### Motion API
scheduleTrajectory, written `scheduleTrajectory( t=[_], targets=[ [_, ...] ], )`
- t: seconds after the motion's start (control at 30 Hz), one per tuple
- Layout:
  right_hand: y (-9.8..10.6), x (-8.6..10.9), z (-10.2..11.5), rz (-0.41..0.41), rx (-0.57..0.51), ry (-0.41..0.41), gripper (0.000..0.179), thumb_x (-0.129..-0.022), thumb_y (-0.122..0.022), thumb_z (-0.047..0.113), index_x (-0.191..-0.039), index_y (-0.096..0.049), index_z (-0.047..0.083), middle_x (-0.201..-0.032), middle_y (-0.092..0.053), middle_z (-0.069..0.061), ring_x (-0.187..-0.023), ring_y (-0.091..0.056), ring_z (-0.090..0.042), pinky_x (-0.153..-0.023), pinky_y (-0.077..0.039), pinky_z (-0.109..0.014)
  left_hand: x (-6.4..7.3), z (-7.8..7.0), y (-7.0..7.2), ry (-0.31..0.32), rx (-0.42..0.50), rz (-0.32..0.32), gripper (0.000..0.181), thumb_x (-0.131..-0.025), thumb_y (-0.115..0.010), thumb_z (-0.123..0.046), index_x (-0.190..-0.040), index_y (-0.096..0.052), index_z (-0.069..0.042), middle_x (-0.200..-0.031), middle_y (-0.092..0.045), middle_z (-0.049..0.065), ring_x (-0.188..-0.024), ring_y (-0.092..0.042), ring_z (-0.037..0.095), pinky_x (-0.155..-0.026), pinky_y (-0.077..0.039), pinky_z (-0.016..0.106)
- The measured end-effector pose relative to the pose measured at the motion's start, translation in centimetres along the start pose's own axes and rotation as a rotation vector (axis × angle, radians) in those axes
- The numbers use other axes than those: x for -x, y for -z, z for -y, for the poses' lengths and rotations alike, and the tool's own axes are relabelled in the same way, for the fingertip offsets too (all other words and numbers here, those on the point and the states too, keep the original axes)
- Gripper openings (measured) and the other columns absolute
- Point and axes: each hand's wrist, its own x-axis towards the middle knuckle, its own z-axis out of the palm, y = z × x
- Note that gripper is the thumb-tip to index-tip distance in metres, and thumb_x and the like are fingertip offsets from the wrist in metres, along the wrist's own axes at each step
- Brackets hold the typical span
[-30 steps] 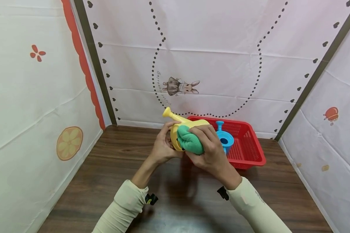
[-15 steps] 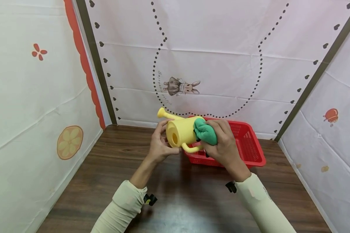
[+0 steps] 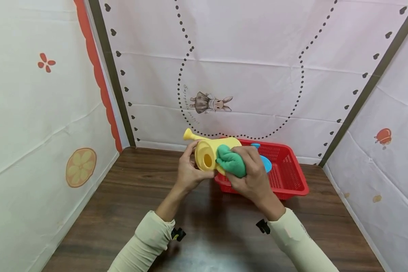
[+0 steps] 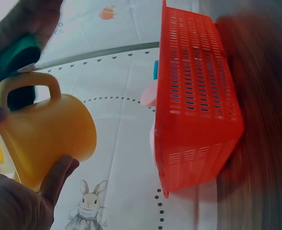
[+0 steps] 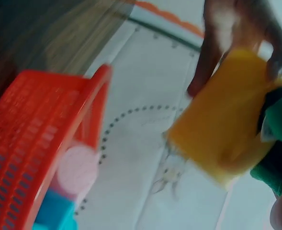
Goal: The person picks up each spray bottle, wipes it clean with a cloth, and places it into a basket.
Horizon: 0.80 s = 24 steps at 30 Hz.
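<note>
A yellow toy watering can (image 3: 226,142) is held on its side over the table, its spout (image 3: 190,134) pointing left. My left hand (image 3: 187,172) grips it around the end with the round opening, thumb below. My right hand (image 3: 255,172) holds a bunched green cloth (image 3: 232,163) against the can's side, close to the opening. In the left wrist view the can's looped handle (image 4: 30,81) shows, with the green cloth (image 4: 18,55) behind it. The right wrist view is blurred, the can's yellow body (image 5: 222,115) standing beside the cloth.
Behind the hands, a red perforated basket (image 3: 294,179) stands on the dark wooden table (image 3: 139,211). In it are a blue watering can (image 3: 266,164) and a pink item (image 5: 77,168). White printed sheets (image 3: 251,87) rise on three sides.
The cloth went from the can's opening end right along its body, then back left. The opening, covered at first, now shows. The left hand and can shifted slightly left.
</note>
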Motion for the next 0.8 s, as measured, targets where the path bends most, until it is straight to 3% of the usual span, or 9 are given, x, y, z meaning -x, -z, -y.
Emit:
scheduleTrajectory(
  t=[0.13, 0.23, 0.37, 0.47, 0.57, 0.7, 0.8],
  targets=[
    [-0.5, -0.1, 1.2, 0.025, -0.009, 0.043, 0.066, -0.075, -0.099, 0.018, -0.133, -0.07, 0.004, -0.13, -0.071, -0.016, -0.121, -0.067, -0.033, -0.098, -0.063, -0.052, 0.2, 0.1, -0.1, 0.008, -0.02, -0.041, 0.097, -0.064, -0.092, 0.007, -0.154, -0.058, -0.002, -0.116, -0.057, 0.012, -0.083, -0.072, 0.013, -0.072, -0.066, 0.026],
    [-0.4, -0.3, 1.5, 0.039, -0.007, 0.03, 0.07, -0.073, -0.101, 0.017, -0.135, -0.07, 0.004, -0.132, -0.072, -0.015, -0.124, -0.066, -0.032, -0.102, -0.061, -0.053, 0.3, 0.1, -0.1, -0.006, -0.037, -0.057, 0.096, -0.065, -0.094, 0.003, -0.154, -0.06, -0.005, -0.118, -0.059, 0.015, -0.086, -0.072, 0.017, -0.074, -0.066, 0.027],
    [-0.2, -0.2, 1.3, 0.05, 0.004, 0.003, 0.069, -0.073, -0.101, 0.015, -0.134, -0.07, 0.004, -0.133, -0.071, -0.016, -0.125, -0.066, -0.033, -0.1, -0.064, -0.055, 0.6, 0.1, -0.1, -0.017, -0.103, -0.066, 0.098, -0.064, -0.097, -0.004, -0.155, -0.059, -0.009, -0.132, -0.063, 0.017, -0.106, -0.068, 0.022, -0.09, -0.062, 0.03],
    [-0.2, 0.0, 1.2, 0.061, -0.005, -0.016, 0.068, -0.075, -0.101, 0.016, -0.134, -0.07, 0.004, -0.135, -0.07, -0.016, -0.127, -0.066, -0.033, -0.101, -0.064, -0.055, 1.1, 0.2, -0.1, -0.031, -0.182, -0.113, 0.103, -0.062, -0.099, -0.012, -0.156, -0.058, -0.011, -0.142, -0.062, 0.015, -0.121, -0.06, 0.024, -0.103, -0.053, 0.036],
    [-0.2, 0.1, 1.1, 0.071, -0.021, -0.033, 0.067, -0.077, -0.1, 0.019, -0.135, -0.07, 0.006, -0.136, -0.07, -0.015, -0.128, -0.066, -0.03, -0.104, -0.063, -0.052, 1.4, 0.3, -0.2, -0.06, -0.248, -0.169, 0.107, -0.059, -0.1, -0.018, -0.157, -0.058, -0.011, -0.142, -0.059, 0.016, -0.127, -0.054, 0.025, -0.109, -0.046, 0.04],
    [-0.1, 0.1, 1.1, 0.077, -0.034, -0.053, 0.068, -0.078, -0.1, 0.02, -0.137, -0.07, 0.007, -0.137, -0.07, -0.013, -0.13, -0.065, -0.029, -0.106, -0.062, -0.051, 1.5, 0.3, -0.2, -0.114, -0.25, -0.182, 0.107, -0.058, -0.099, -0.018, -0.156, -0.058, -0.006, -0.14, -0.058, 0.021, -0.127, -0.052, 0.024, -0.11, -0.044, 0.038],
    [0.3, 0.2, 1.2, 0.07, -0.028, -0.066, 0.067, -0.078, -0.099, 0.02, -0.137, -0.07, 0.006, -0.136, -0.069, -0.015, -0.127, -0.066, -0.03, -0.103, -0.063, -0.054, 1.5, 0.4, 0.0, -0.129, -0.137, -0.136, 0.107, -0.06, -0.097, -0.012, -0.157, -0.054, -0.001, -0.14, -0.059, 0.017, -0.126, -0.055, 0.021, -0.11, -0.047, 0.03]
  ],
)
